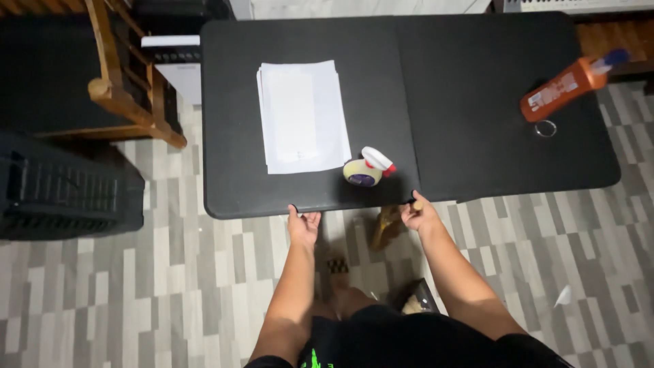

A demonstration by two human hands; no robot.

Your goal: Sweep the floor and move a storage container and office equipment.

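Currently my left hand (303, 226) and right hand (419, 213) both grip the near edge of the black table (477, 109), fingers curled over it, the table not yet lifted, paper stack (302, 116) undisturbed at its centre-left.

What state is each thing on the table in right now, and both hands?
Black table: unfolded flat, centre seam visible.
Paper stack: lying flat.
Small spray bottle: upright, capped.
Orange bottle: upright near the right edge.
Left hand: gripping the table's near edge.
Right hand: gripping the near edge.
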